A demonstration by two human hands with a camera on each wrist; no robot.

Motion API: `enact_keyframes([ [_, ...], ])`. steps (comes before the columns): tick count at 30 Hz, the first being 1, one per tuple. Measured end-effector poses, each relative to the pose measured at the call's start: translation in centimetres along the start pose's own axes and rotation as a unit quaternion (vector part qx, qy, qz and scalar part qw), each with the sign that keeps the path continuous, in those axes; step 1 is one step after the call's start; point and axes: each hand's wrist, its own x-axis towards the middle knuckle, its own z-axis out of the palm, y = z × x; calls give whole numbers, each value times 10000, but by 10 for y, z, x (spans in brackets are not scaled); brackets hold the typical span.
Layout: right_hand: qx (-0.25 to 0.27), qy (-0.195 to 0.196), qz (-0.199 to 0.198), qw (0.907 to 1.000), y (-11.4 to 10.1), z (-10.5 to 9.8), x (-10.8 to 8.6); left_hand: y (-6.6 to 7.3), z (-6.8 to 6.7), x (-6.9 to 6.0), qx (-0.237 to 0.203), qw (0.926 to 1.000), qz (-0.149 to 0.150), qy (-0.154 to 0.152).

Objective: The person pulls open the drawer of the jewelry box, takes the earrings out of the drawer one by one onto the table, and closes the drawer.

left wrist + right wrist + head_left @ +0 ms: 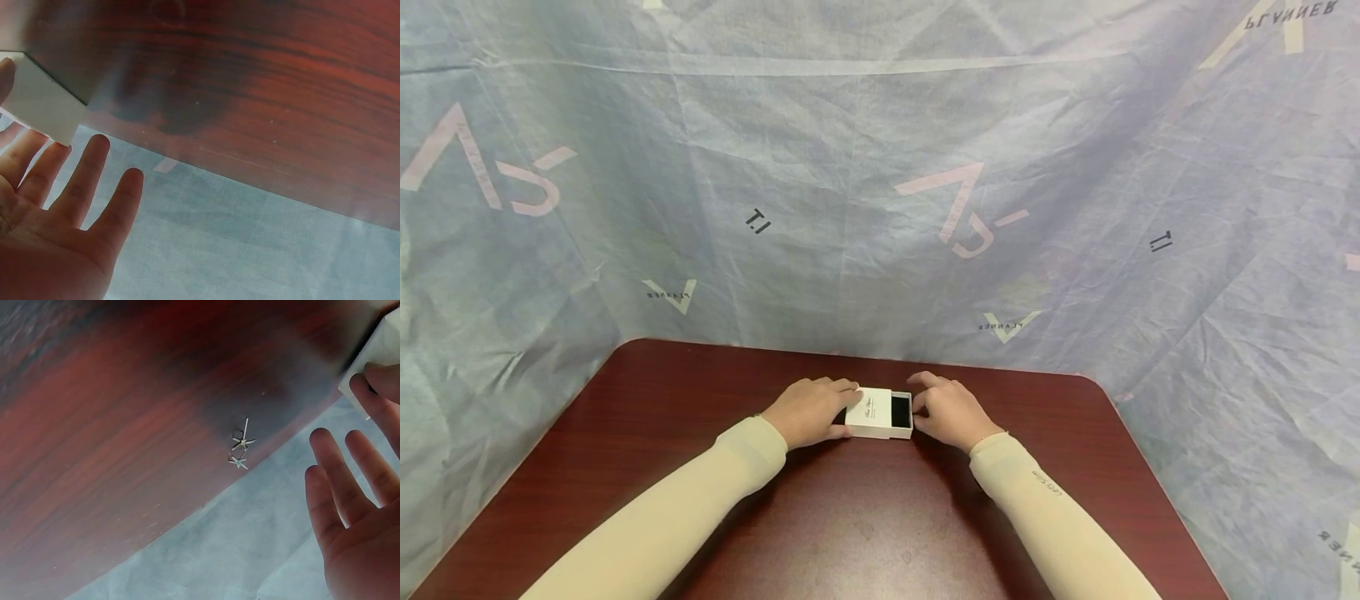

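Observation:
A small white slide-out box lies on the table; dark lettering marks its sleeve [871, 410]. Its inner tray [902, 412], black inside, sticks out partway to the right. My left hand [812, 410] grips the sleeve from the left, thumb on the near side and fingers on the far side. At the tray's end is my right hand [952, 412], thumb and index finger pinching it, with a dark bit between them in the right wrist view; the other fingers stretch out free. A pair of star-shaped earrings [240, 444] lies on the table near the right hand, not discernible in the head view.
The dark red wooden table [865, 533] has rounded far corners. Grey printed cloth [850, 208] hangs behind it and along both sides.

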Motion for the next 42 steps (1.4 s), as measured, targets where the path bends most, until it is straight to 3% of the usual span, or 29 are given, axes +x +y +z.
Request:
enact_keyframes([
  [15, 127, 12, -8, 9999, -9, -1, 4, 0, 0, 0, -172, 9998, -60, -6],
  [33, 155, -5, 15, 9999, -14, 5, 9, -1, -3, 2, 44, 9999, 92, 11],
  [42, 72, 192, -197, 9996, -18, 9, 10, -1, -2, 1, -14, 9999, 123, 61],
])
